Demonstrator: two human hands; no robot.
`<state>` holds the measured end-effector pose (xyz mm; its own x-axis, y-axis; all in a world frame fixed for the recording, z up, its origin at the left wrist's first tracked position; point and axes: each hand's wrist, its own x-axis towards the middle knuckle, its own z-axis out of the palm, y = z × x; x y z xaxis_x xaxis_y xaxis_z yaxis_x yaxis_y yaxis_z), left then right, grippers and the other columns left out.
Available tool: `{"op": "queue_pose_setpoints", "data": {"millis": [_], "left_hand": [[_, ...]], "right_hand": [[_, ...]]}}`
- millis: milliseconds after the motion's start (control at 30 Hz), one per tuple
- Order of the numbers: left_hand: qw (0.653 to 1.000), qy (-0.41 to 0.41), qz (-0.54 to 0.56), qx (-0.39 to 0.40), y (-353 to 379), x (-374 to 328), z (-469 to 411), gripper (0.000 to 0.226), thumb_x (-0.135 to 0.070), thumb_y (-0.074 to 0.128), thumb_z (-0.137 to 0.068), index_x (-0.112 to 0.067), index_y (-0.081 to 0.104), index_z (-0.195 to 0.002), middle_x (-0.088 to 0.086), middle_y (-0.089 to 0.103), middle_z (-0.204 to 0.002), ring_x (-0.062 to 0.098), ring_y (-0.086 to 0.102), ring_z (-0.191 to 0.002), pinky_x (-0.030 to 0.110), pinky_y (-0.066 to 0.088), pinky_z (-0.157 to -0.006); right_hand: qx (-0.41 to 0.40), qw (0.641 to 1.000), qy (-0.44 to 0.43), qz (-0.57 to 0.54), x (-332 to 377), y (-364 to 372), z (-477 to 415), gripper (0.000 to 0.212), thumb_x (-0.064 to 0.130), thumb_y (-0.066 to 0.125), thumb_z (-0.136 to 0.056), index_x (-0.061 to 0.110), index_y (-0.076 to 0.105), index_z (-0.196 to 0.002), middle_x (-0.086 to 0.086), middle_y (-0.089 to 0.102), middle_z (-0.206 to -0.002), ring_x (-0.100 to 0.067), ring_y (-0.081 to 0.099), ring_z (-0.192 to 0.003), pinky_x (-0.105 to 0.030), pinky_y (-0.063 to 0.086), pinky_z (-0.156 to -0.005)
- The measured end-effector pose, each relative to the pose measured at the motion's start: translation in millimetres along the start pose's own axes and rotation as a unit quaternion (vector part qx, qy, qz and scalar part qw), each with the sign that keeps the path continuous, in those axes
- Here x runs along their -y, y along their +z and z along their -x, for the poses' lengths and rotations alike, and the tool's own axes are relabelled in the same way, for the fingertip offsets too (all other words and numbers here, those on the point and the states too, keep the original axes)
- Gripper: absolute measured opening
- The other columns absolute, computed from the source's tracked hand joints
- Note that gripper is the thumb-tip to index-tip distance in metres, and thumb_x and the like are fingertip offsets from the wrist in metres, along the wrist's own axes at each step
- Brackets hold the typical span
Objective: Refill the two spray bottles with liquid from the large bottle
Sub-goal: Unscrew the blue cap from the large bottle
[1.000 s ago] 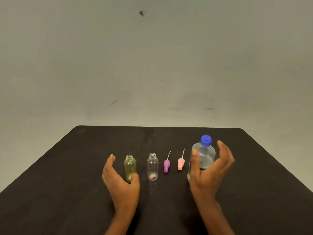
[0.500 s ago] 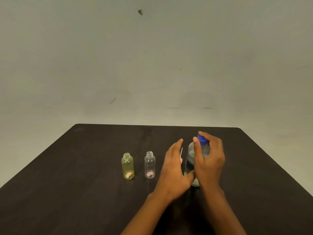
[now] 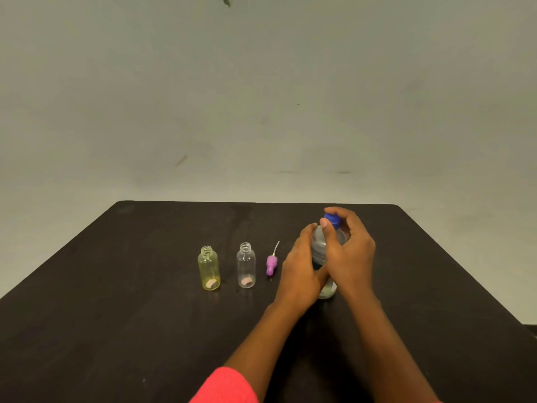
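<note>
The large clear plastic bottle (image 3: 318,250) stands upright on the right part of the dark matte table (image 3: 116,286), its long axis vertical, directly between the two hands. The left hand (image 3: 300,271) wraps the smooth body from the left, fingers curled round it, and seems to be bracing it. The right hand (image 3: 351,254) comes from the right and nearer side, reaching higher, with thumb and fingers pinching the ribbed blue screw cap (image 3: 332,219) at the top. The cap is on, so the step in hand looks like unscrewing. That turn depends on the cap sitting straight above the gripped body, with the right hand the nearer one to it.

Left of the hands lies a small purple plastic spray head (image 3: 272,264) with a thin pale dip tube pointing away. Farther left stand a small clear round-shouldered spray bottle (image 3: 246,266) and a small yellow-tinted spray bottle (image 3: 209,269), both upright, open threaded necks uncapped, each with a pinkish label low down. Neither looks filled. A red sleeve (image 3: 226,385) shows at the near edge.
</note>
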<state>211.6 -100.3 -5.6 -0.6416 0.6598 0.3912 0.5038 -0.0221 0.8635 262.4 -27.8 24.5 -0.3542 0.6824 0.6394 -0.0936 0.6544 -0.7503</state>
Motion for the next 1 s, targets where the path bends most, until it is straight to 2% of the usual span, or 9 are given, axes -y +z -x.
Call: {"op": "queue_pose_setpoints", "data": {"millis": [167,267,333,433,567,700,800,867,1000], "left_hand": [[1.0,0.007,0.013,0.002,0.7,0.3,1.8,0.065,-0.022,0.066,-0.081,-0.029,0.033,-0.137,-0.007,0.055,-0.127,0.005,0.054,-0.116,0.035,0.048,-0.098],[1.0,0.013,0.025,-0.006,1.1,-0.9,1.2,0.059,-0.019,0.068,-0.082,-0.029,0.038,-0.132,-0.008,0.058,-0.121,0.003,0.056,-0.11,0.033,0.048,-0.096],[1.0,0.013,0.022,-0.008,1.5,-1.4,0.7,0.059,-0.02,0.068,-0.084,-0.032,0.037,-0.132,-0.009,0.057,-0.122,0.004,0.056,-0.112,0.03,0.047,-0.098],[1.0,0.009,0.015,-0.009,2.4,-0.5,0.5,0.064,-0.021,0.069,-0.083,-0.03,0.034,-0.136,-0.007,0.055,-0.125,0.005,0.054,-0.114,0.029,0.045,-0.1],[1.0,0.006,0.009,-0.015,3.5,1.8,-0.3,0.065,-0.025,0.071,-0.082,-0.029,0.035,-0.136,-0.005,0.055,-0.126,0.008,0.054,-0.114,0.033,0.046,-0.099],[1.0,0.012,0.007,-0.022,4.1,4.6,-0.3,0.066,-0.026,0.072,-0.08,-0.027,0.035,-0.135,-0.002,0.056,-0.124,0.011,0.056,-0.109,0.033,0.048,-0.094],[1.0,0.008,0.016,-0.016,4.7,3.8,-0.3,0.066,-0.025,0.072,-0.081,-0.029,0.034,-0.135,-0.004,0.057,-0.123,0.009,0.056,-0.11,0.032,0.048,-0.096],[1.0,0.003,0.008,-0.016,5.0,3.4,-1.0,0.067,-0.026,0.071,-0.081,-0.031,0.032,-0.136,-0.005,0.056,-0.124,0.009,0.055,-0.111,0.031,0.047,-0.097],[1.0,0.006,0.002,-0.015,4.9,4.0,-1.4,0.07,-0.028,0.073,-0.08,-0.031,0.032,-0.136,-0.004,0.054,-0.128,0.009,0.053,-0.114,0.028,0.045,-0.098]], "right_hand": [[0.09,0.996,0.023,0.019,4.4,-6.9,-4.3,0.016,0.017,0.051,-0.097,0.027,0.055,-0.109,0.007,0.058,-0.109,-0.01,0.056,-0.104,-0.029,0.05,-0.091],[0.09,0.995,0.001,0.052,8.0,-8.3,-9.9,0.014,0.022,0.059,-0.092,0.024,0.057,-0.105,0.003,0.056,-0.112,-0.014,0.053,-0.106,-0.018,0.043,-0.086],[0.072,0.992,-0.004,0.105,9.3,-8.6,-12.9,0.021,0.031,0.065,-0.088,0.023,0.059,-0.107,0.001,0.054,-0.112,-0.012,0.05,-0.105,-0.01,0.035,-0.08],[0.041,0.99,0.022,0.136,11.6,-9.7,-14.8,0.035,0.036,0.07,-0.084,0.021,0.055,-0.112,0.004,0.055,-0.104,-0.013,0.051,-0.101,-0.018,0.036,-0.077],[0.059,0.991,0.077,0.092,19.8,-15.3,-16.4,0.047,0.023,0.071,-0.084,0.021,0.045,-0.124,0.003,0.059,-0.102,-0.014,0.054,-0.099,-0.024,0.04,-0.082],[0.112,0.988,0.092,0.056,23.9,-19.1,-18.6,0.047,0.011,0.061,-0.088,0.023,0.043,-0.129,0.008,0.057,-0.105,-0.01,0.052,-0.1,-0.023,0.041,-0.087],[0.129,0.983,0.069,0.107,20.8,-17.9,-21.8,0.049,0.027,0.066,-0.087,0.024,0.042,-0.13,0.01,0.052,-0.111,-0.009,0.048,-0.106,-0.024,0.04,-0.089],[0.127,0.979,0.064,0.148,20.6,-19.0,-23.9,0.051,0.034,0.068,-0.085,0.023,0.044,-0.129,0.007,0.052,-0.106,-0.012,0.05,-0.103,-0.028,0.044,-0.089],[0.148,0.978,0.092,0.115,24.3,-25.6,-27.5,0.044,0.021,0.069,-0.086,0.023,0.048,-0.125,0.004,0.058,-0.101,-0.014,0.055,-0.095,-0.022,0.04,-0.079]]}}
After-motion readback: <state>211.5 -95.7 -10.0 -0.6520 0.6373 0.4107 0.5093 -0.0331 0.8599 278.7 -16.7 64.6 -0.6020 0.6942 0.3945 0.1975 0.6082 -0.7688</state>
